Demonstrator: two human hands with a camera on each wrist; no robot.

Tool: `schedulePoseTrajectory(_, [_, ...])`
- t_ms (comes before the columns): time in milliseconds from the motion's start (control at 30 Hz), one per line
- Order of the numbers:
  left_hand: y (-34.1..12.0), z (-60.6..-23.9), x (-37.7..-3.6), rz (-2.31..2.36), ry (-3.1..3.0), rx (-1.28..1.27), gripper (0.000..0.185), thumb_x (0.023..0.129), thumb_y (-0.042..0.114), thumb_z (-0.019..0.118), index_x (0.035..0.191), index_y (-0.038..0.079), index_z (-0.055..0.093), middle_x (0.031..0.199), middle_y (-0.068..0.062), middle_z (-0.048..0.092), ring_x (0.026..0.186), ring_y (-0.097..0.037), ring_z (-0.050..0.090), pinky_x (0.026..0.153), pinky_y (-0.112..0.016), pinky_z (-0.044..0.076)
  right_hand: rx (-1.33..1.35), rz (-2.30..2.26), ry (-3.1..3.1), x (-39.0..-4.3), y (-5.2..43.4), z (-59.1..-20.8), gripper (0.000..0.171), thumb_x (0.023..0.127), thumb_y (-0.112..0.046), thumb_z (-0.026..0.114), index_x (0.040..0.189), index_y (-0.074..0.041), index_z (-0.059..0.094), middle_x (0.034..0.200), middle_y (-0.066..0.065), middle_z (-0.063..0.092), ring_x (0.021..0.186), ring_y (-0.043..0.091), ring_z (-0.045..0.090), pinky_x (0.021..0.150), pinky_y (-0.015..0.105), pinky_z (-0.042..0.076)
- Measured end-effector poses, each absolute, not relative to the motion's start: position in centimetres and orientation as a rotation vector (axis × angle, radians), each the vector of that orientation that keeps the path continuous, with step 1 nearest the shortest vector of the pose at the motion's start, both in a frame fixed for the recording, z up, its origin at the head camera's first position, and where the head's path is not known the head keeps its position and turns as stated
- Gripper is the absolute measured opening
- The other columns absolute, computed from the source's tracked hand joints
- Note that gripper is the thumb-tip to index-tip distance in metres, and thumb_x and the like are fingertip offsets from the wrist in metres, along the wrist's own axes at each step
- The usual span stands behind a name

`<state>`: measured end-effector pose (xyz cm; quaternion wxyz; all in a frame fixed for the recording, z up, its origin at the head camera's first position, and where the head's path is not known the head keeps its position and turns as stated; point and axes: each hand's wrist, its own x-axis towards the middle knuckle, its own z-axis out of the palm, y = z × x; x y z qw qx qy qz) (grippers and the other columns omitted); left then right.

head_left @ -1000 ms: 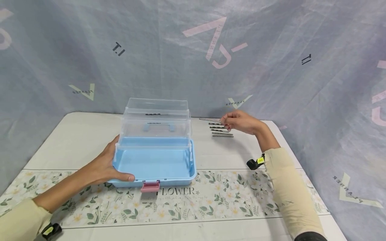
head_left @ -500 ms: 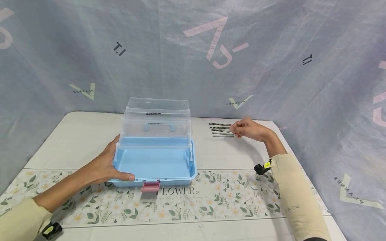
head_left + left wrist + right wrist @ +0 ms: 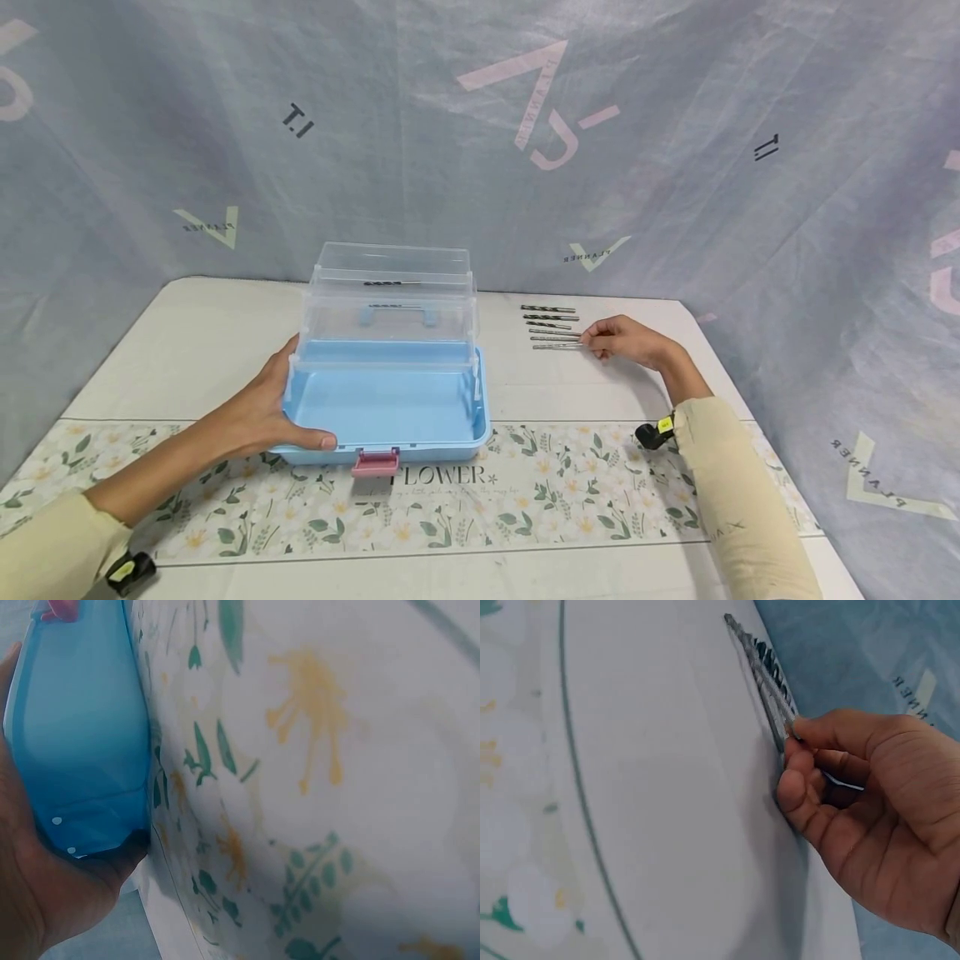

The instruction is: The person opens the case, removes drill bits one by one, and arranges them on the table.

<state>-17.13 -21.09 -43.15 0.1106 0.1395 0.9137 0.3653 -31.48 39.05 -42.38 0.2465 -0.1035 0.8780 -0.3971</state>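
Note:
An open blue box (image 3: 386, 404) with clear fold-out trays (image 3: 390, 300) stands mid-table. My left hand (image 3: 288, 417) grips its front left corner, thumb over the front rim; the left wrist view shows the palm (image 3: 45, 885) against the blue wall (image 3: 82, 750). Right of the box, several drill bits (image 3: 551, 321) lie in a row. My right hand (image 3: 600, 340) is low at the row's near end, thumb and forefinger pinching the right end of the nearest bit (image 3: 557, 346), which lies on the table. The right wrist view shows the fingers (image 3: 799, 761) curled on that bit (image 3: 769, 697).
One drill bit (image 3: 392, 284) lies in the clear upper tray. A pink latch (image 3: 374, 463) hangs at the box front. A floral mat (image 3: 525, 492) covers the near table. A grey-blue cloth backdrop (image 3: 675, 167) hangs behind and to the right.
My right hand, which held a drill bit in the air above the row, has come down and towards me, and the bit now lies at the row's near end. The left hand has not moved.

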Motion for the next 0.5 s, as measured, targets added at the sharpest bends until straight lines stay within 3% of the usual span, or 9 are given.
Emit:
schedulePoseTrajectory(267, [-21.1,-43.2,-17.14,1.093,2.686,0.426,0.168,0.074,0.047,0.106,0.18,0.015,-0.02,0.181,-0.043,0.003,0.161,-0.072,0.026,0.115,-0.091,0.038,-0.272,-1.1,2.445,-31.2,39.33,-42.84,0.034,0.117,-0.012,0.058,0.142,0.009,0.067,0.14,0.026,0.068,0.096,0.015,0.063,0.083,0.028,0.058])
schedulePoseTrajectory(500, [-21.04,-43.14,-17.09,1.061,2.711,0.434,0.168,0.074,0.049,0.105,0.18,0.012,-0.018,0.182,-0.042,0.004,0.161,-0.071,0.027,0.116,-0.09,0.038,-0.229,-1.109,2.452,-30.91,39.17,-43.12,0.034,0.117,-0.013,0.057,0.143,0.007,0.067,0.137,0.023,0.067,0.098,0.019,0.063,0.084,0.03,0.058])
